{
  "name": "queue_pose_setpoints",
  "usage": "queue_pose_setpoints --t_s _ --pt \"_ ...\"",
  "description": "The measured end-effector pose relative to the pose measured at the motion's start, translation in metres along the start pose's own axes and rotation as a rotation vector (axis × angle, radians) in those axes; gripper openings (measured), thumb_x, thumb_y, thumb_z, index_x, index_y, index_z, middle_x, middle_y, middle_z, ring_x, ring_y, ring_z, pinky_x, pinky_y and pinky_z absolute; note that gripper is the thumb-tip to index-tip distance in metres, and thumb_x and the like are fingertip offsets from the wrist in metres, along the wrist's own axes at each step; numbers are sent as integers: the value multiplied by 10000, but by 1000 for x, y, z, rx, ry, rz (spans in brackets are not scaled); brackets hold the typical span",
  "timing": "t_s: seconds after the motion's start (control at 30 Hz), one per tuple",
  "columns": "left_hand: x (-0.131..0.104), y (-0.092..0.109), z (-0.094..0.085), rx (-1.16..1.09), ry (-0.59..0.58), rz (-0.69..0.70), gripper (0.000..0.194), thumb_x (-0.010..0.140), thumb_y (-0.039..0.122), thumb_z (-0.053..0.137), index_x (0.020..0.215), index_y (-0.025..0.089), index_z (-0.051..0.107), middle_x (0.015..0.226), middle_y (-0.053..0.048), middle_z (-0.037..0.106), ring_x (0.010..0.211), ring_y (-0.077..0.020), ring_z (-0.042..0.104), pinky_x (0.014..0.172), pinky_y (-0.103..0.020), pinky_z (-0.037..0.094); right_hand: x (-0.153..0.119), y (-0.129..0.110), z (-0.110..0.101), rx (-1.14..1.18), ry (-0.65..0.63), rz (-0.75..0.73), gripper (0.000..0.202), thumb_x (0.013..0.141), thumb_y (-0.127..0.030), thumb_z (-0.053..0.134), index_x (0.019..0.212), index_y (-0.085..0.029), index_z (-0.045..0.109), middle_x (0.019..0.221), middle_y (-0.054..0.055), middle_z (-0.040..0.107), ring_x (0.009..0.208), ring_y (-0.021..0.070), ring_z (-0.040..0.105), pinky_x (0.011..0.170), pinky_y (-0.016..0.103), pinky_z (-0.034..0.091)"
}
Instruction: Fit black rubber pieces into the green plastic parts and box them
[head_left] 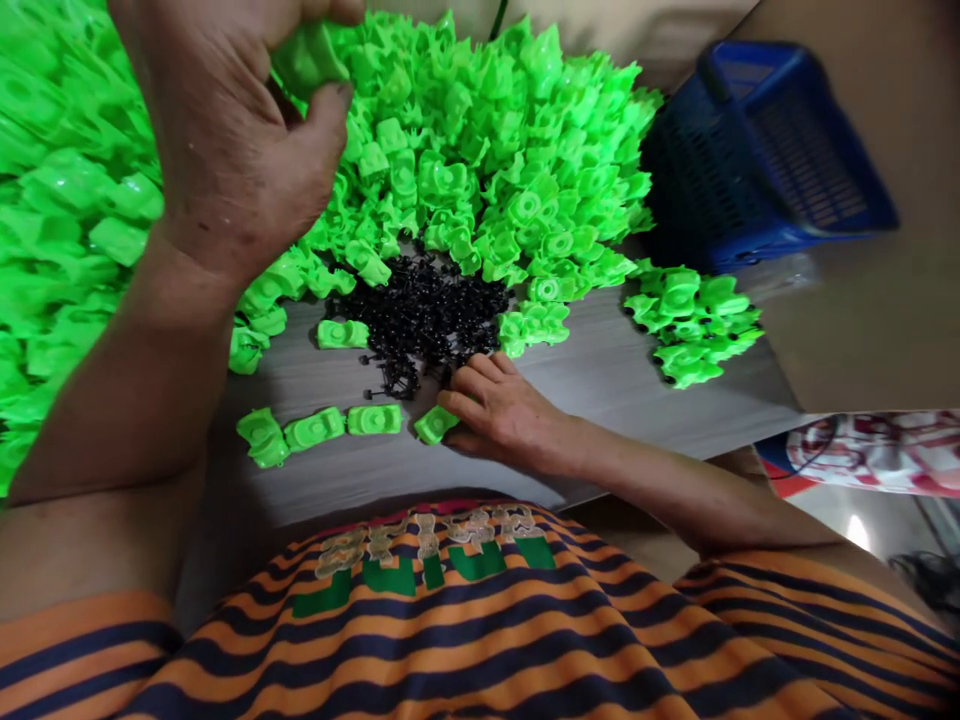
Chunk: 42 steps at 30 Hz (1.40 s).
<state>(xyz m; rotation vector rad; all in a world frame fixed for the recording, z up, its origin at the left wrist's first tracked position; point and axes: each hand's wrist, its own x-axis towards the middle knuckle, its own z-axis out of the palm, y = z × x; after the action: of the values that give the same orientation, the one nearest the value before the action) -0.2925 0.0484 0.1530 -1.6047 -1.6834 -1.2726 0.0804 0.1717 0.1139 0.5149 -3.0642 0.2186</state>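
My left hand is raised over the pile at the upper left, its thumb and fingers closed on a green plastic toy car body. Low on the table, my right hand has its fingers curled at the end of another green car body; the fingertips are partly hidden. Just beyond that hand lies a heap of small black wheel-and-axle pieces. Three green car bodies stretch in a row to the left of my right hand. A single car body lies beside the black heap.
A large mound of green car bodies covers the back and left of the grey table. At the right, a small group of green cars shows black wheels. Behind it a blue plastic basket lies tilted.
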Motion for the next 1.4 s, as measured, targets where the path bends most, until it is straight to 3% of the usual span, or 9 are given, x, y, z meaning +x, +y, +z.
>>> queue_pose_setpoints --t_s 0.03,0.13,0.33,0.57,0.8,1.0,1.2,1.3,1.4 --pt "4 8 -3 116 -193 93 758 701 91 673 1399 389 683 1265 79 656 1240 -327 647 991 -516 500 0 0 4 6 26 -8 224 1005 -336 703 1097 -132 718 1002 112 633 964 255 436 827 375 277" --pt "8 22 -12 189 -281 183 867 714 108 658 1520 413 559 1320 49 597 1298 -349 610 965 -518 482 4 2 13 24 78 -18 238 1024 -373 676 1084 -146 713 998 102 609 962 251 426 825 372 274" --pt "6 27 -16 178 -228 112 737 755 203 668 1469 387 640 1243 21 642 1254 -363 628 985 -546 457 11 15 26 -19 137 -91 375 1074 -503 588 1114 -154 719 1016 101 613 962 249 394 830 379 257" --pt "7 25 -14 231 -277 100 855 683 105 650 1490 385 614 1279 14 622 1282 -363 617 973 -530 461 15 26 36 -72 161 -146 467 1101 -586 483 1157 -199 738 1061 101 615 986 251 379 848 399 227" --pt "13 32 -13 273 -398 -104 1001 540 40 655 1471 408 656 1268 15 622 1303 -383 589 1053 -535 442 22 33 39 -70 142 -157 463 1092 -608 492 1173 -226 742 1102 98 608 1021 255 389 861 404 219" --pt "10 29 -12 233 -309 8 897 631 56 656 1463 393 654 1266 20 623 1284 -362 605 1013 -524 447 25 39 38 -64 155 -153 528 1094 -636 455 1193 -201 736 1105 110 616 1034 262 402 876 414 241" --pt "8 23 -10 201 -299 79 926 623 46 687 1478 396 635 1251 16 623 1268 -358 616 988 -510 442 23 9 19 -47 269 -221 548 1079 -644 500 1297 -191 716 1254 145 667 1154 291 463 931 437 320" --pt "7 22 -10 172 -263 155 908 631 64 725 1468 403 626 1237 26 649 1235 -344 632 957 -493 442 35 -18 12 -50 349 -338 448 1105 -545 513 1351 -235 725 1403 128 684 1301 308 498 1015 447 357" --pt "6 25 -9 185 -264 205 881 655 81 706 1468 406 613 1206 22 643 1192 -317 646 912 -473 461 57 -39 19 -103 294 -425 406 1144 -397 446 1453 -299 689 1589 65 620 1437 304 518 1056 431 399"
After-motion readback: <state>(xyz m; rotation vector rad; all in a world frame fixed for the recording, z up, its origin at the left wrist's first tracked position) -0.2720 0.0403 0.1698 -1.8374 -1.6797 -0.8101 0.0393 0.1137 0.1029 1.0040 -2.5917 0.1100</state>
